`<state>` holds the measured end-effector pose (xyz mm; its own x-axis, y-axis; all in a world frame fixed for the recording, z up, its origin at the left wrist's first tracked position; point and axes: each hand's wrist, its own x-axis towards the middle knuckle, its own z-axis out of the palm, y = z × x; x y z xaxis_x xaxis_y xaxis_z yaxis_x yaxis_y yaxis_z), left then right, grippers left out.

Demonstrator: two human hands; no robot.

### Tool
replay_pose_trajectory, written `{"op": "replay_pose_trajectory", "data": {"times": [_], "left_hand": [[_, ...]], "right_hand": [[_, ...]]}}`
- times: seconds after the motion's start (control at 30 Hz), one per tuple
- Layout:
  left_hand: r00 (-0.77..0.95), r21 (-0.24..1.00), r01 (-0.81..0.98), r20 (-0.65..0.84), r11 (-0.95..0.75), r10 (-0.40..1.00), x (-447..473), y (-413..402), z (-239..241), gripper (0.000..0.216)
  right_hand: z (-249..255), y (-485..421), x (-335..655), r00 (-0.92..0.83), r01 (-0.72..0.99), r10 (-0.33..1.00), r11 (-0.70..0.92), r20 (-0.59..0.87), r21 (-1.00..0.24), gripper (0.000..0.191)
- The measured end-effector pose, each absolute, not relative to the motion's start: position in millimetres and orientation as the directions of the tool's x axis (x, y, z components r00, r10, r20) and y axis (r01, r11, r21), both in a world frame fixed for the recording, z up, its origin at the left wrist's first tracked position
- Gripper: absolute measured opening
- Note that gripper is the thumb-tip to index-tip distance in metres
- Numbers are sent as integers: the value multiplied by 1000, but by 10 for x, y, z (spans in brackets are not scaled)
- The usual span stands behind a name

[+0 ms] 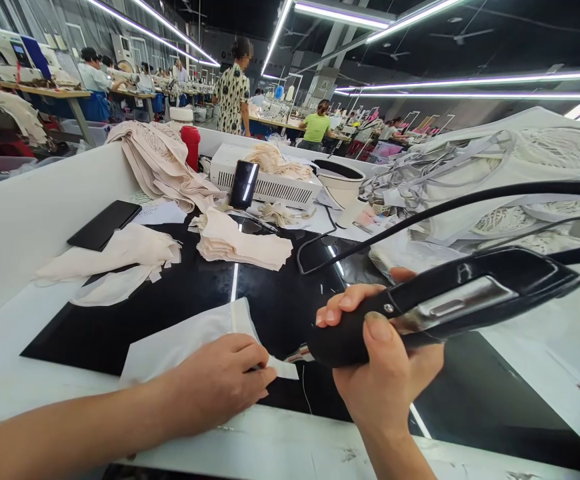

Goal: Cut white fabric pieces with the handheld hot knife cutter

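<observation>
Black board (295, 307) taken as reference. White fabric piece (170, 343) lies across the board's near edge, left of its middle; the left hand (230, 373) has thumb and fingers closed narrowly on its banded edge. The right hand (385, 360) is wrapped around a corded black tool (455, 293) above the board's right half, metal tip just beside the band; contact cannot be determined. Cream fabric stack (243, 243) rests toward the board's far edge; vented white box (270, 180) stands beyond it.
</observation>
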<state>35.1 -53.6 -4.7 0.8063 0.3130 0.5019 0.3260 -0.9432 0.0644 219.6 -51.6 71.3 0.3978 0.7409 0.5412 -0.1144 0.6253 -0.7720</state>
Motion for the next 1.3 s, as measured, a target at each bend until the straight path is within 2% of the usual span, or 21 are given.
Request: {"op": "replay_pose_trajectory", "data": {"times": [0.37,0.57,0.8,0.97,1.07,1.3], "left_hand": [[792,110,337,504,-935,344,383,-524,-104,4],[805,85,356,478,-930,352,398,-511,-142,9],[779,98,357,518,-929,354,422,-470,-272,10],[769,98,355,536,-930,350,422,-451,-323,18],[751,135,349,552,-927,363,409,-469,-271,14],[785,203,342,476,-918,397,324,-525,-87,10]], "right_hand": [[663,-529,2234,387,-54,752,595,533,-802,40],[640,-529,2290,399,-51,738,610,544,-791,42],[552,-539,2327,365,-49,768,580,526,-813,37],[518,-523,2348,355,-52,765,590,537,-806,37],[509,-521,2361,348,-54,771,585,534,-809,36],[605,-517,2261,411,-45,726,620,551,-783,41]]}}
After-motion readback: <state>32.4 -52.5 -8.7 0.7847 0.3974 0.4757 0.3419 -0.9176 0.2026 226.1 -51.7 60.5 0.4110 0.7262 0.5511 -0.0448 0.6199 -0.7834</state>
